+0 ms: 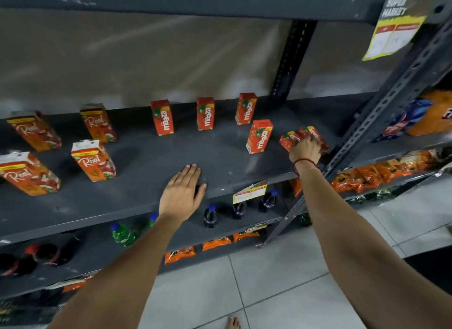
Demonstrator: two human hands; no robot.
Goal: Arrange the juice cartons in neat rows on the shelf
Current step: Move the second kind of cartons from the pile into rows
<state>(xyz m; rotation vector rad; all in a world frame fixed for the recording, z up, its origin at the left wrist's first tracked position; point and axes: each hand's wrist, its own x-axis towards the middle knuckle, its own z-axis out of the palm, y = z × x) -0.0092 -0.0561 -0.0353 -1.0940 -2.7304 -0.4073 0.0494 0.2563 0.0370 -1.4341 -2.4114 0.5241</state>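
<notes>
A right hand (305,149) is closing its grip over 2 tilted cartons (302,136) at the shelf's (146,162) right end while the left hand (182,194) is resting flat and empty, and a loose hold is risking toppling the carton (259,136) just beside them.

**Open middle, crowded ends**

The shelf (146,157) has a wide bare stretch down its middle and front, where the left hand (182,194) lies flat. Four Real cartons (94,159) stand spaced apart on the left, with gaps between them. Three Maaza cartons (205,113) line the back, a fourth (259,136) stands nearer the front. The slanted upright (381,108) closes the right end, just beside two cartons (289,139) under the right hand (305,150).
</notes>
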